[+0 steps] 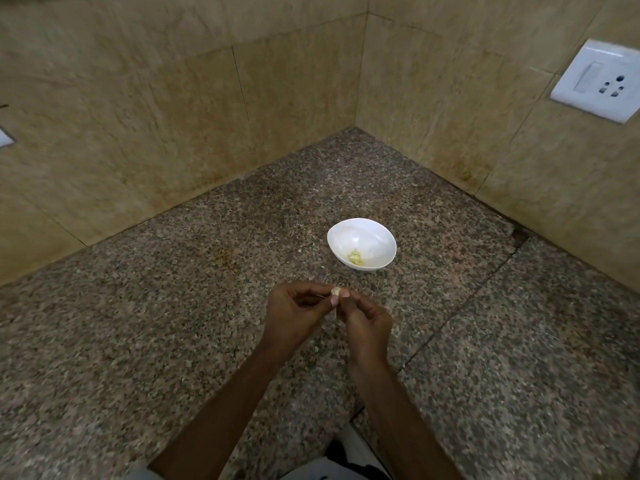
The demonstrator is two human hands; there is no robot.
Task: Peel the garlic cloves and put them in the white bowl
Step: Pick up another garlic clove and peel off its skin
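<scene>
Fingers point(334, 301) of the left hand point(294, 313) and right hand point(367, 323) are pinching one garlic clove point(336, 291), seemingly mid-peel; the white bowl point(372, 233) is holding some peeled pieces point(355, 257) (no unpeeled stock showing).

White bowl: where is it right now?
Head view, slightly right of centre: the white bowl sits on the granite counter, just beyond the left hand and right hand, holding some peeled garlic.

You are facing a speckled granite counter point(173, 341) set into a tiled corner; on it stands only the white bowl point(372, 237), with peeled cloves point(355, 257) inside.
</scene>
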